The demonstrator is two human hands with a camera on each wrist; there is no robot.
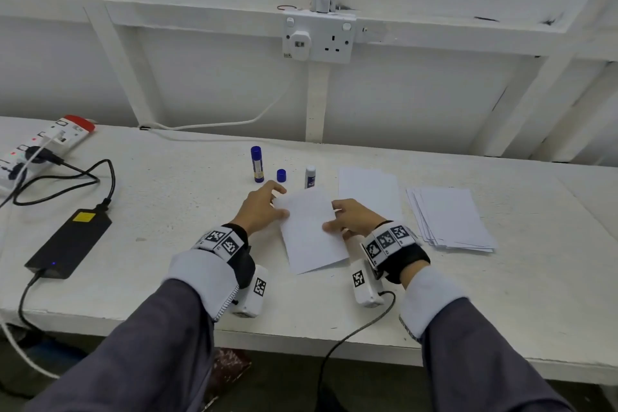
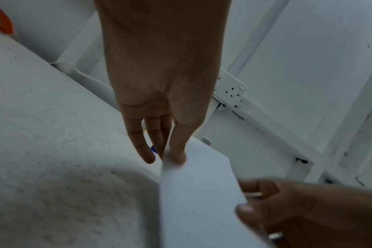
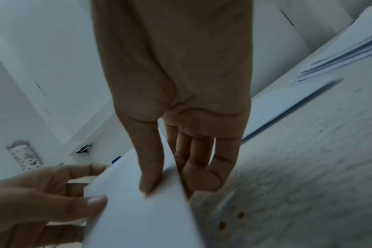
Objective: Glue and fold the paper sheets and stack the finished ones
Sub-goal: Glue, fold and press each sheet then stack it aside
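Both hands held one folded paper sheet (image 1: 309,231) above the white table (image 1: 167,211): left hand (image 1: 259,209) pinched its left edge, thumb on top and fingers under; right hand (image 1: 351,217) pinched its right edge likewise. Just behind the sheet stood a capped glue stick (image 1: 256,164), a loose blue cap (image 1: 281,175) and an open glue stick (image 1: 310,177). Right of the sheet lay a flat sheet (image 1: 368,191), then a paper stack (image 1: 451,219).
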